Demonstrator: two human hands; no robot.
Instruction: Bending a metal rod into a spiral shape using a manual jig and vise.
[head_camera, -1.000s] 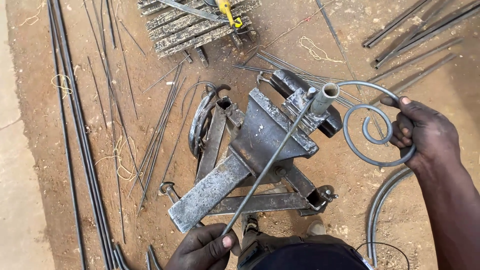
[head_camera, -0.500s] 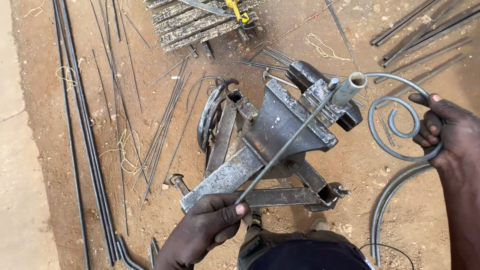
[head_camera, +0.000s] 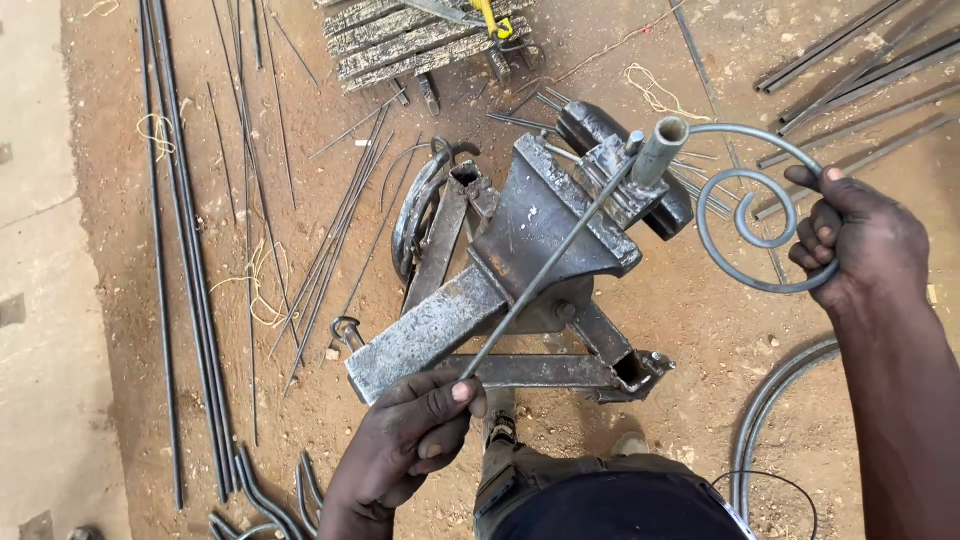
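A heavy steel vise (head_camera: 545, 235) on a welded angle-iron stand (head_camera: 540, 370) sits on the dirt floor below me. A thin steel rod (head_camera: 545, 270) runs from the vise jaws down toward me; my left hand (head_camera: 405, 445) grips its near end. At the jaws stands a short steel pipe (head_camera: 660, 150). From there a rod bent into a spiral scroll (head_camera: 750, 210) curls to the right, and my right hand (head_camera: 860, 240) holds the scroll's outer curve.
Long straight steel rods (head_camera: 190, 260) lie along the left, thinner rods (head_camera: 340, 230) nearer the vise. A wooden pallet (head_camera: 420, 40) with a yellow tool (head_camera: 490, 18) is at the top. More bars (head_camera: 850, 60) lie top right; a curved rod (head_camera: 765, 410) lies lower right.
My left hand has moved up along the thin rod and closed on its near end. My right hand and the scroll have shifted slightly right in view.
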